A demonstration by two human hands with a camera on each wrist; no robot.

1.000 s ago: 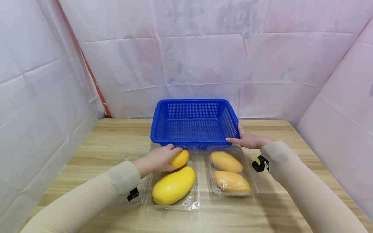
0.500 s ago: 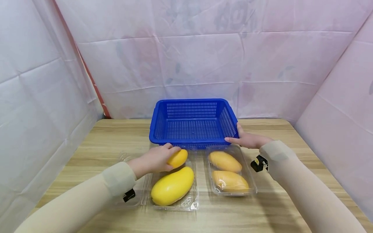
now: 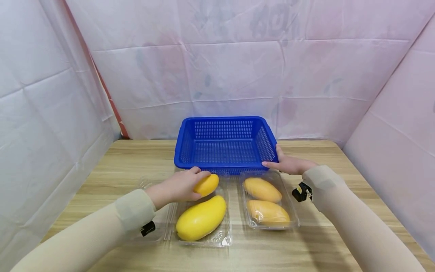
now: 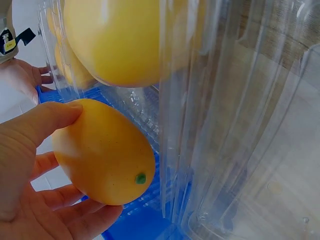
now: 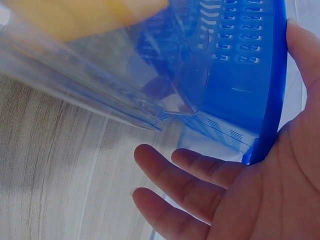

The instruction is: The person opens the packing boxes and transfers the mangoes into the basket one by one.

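Observation:
My left hand (image 3: 180, 185) holds a small orange-yellow mango (image 3: 207, 185) between thumb and fingers. A green stem spot (image 4: 140, 178) shows on that mango in the left wrist view. Below it in the head view, a larger yellow mango-shaped fruit (image 3: 201, 219) lies in an opened clear plastic clamshell box (image 3: 225, 235). At the front right corner of a blue slotted basket (image 3: 217, 165), my right hand (image 3: 291, 164) touches the rim. Its fingers (image 5: 175, 180) are extended and spread, and nothing is gripped in them.
Right of the opened box stands a second clear box (image 3: 295, 217) with two orange mangoes (image 3: 263, 189) inside. The opened box's transparent lid (image 3: 154, 232) lies flat to the left. A fabric wall (image 3: 234, 75) rises behind the wooden table (image 3: 258, 253).
The left forearm has shifted slightly left and the view has moved a little. Both hands keep the same contact: the left on the small mango, the right at the basket corner.

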